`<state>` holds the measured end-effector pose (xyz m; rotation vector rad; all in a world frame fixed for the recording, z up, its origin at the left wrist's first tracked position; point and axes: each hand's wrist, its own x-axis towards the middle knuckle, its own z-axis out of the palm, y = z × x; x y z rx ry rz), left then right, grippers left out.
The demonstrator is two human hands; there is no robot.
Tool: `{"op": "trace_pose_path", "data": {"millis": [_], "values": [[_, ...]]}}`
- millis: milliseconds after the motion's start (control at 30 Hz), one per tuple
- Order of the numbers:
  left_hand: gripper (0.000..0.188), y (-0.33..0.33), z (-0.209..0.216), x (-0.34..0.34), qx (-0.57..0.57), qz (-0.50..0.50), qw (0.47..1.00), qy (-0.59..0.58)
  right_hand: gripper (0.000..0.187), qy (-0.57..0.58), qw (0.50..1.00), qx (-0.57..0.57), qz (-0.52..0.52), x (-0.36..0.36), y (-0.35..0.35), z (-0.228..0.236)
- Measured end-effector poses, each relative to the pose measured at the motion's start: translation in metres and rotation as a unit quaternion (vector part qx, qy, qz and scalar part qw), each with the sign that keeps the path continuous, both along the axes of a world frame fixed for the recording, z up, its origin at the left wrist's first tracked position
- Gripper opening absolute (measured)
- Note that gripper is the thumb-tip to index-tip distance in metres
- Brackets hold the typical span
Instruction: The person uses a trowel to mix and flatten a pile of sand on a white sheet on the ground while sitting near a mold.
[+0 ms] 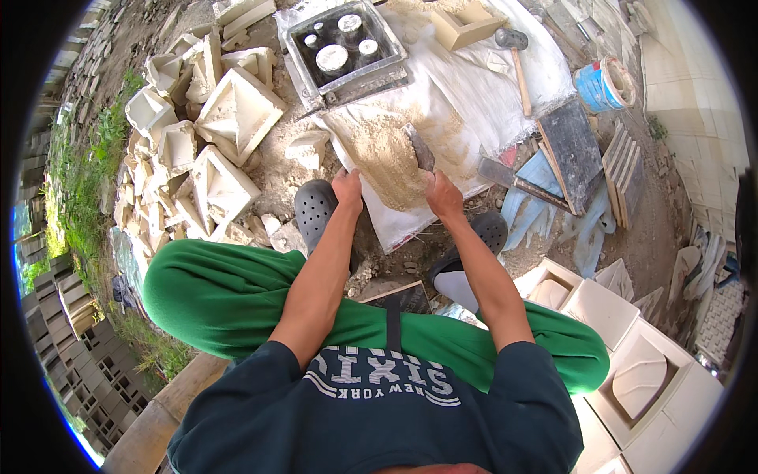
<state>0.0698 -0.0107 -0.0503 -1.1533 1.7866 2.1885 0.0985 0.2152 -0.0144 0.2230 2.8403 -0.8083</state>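
Your left hand (pixel 347 189) looked closed on the left edge of the white sheet (pixel 392 227); your right hand (pixel 444 194) gripped a trowel-like tool (pixel 418 148). The sandy mix (pixel 377 158) lay on the sheet, just beyond and between them. The step seemed to be gathering it, which called for a taut sheet and low blade.

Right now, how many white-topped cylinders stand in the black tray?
5: a large cylinder nearest, another behind it, one right, one left, one back-left. None seems hidden.
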Motion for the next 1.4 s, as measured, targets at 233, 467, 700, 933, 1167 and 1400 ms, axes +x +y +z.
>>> {"op": "trace_pose_path", "data": {"millis": [233, 467, 700, 933, 1167, 1400], "values": [[0.029, 0.003, 0.003, -0.003, -0.065, -0.005, 0.998, -0.017, 0.034, 0.089, 0.993, 0.044, 0.064, -0.086, 0.053, 0.003], [0.030, 0.003, 0.004, -0.010, -0.088, 0.004, 0.995, -0.044, 0.035, 0.012, 0.977, 0.100, 0.187, -0.133, 0.041, -0.010], [0.036, -0.009, -0.005, -0.009, -0.063, -0.005, 0.998, -0.017, 0.029, 0.077, 0.922, 0.121, 0.359, -0.131, 0.057, 0.011], [0.038, -0.008, 0.002, -0.013, -0.021, 0.007, 1.000, -0.008, 0.029, 0.238, 0.913, 0.075, 0.324, -0.197, -0.004, -0.001], [0.041, -0.015, -0.007, -0.005, 0.068, 0.018, 0.997, -0.027, 0.031, 0.172, 0.891, 0.061, 0.416, -0.191, -0.015, -0.022], [0.034, -0.005, 0.001, -0.004, 0.011, -0.033, 0.999, -0.025, 0.028, 0.159, 0.868, 0.142, 0.449, -0.143, 0.049, 0.025]]}}
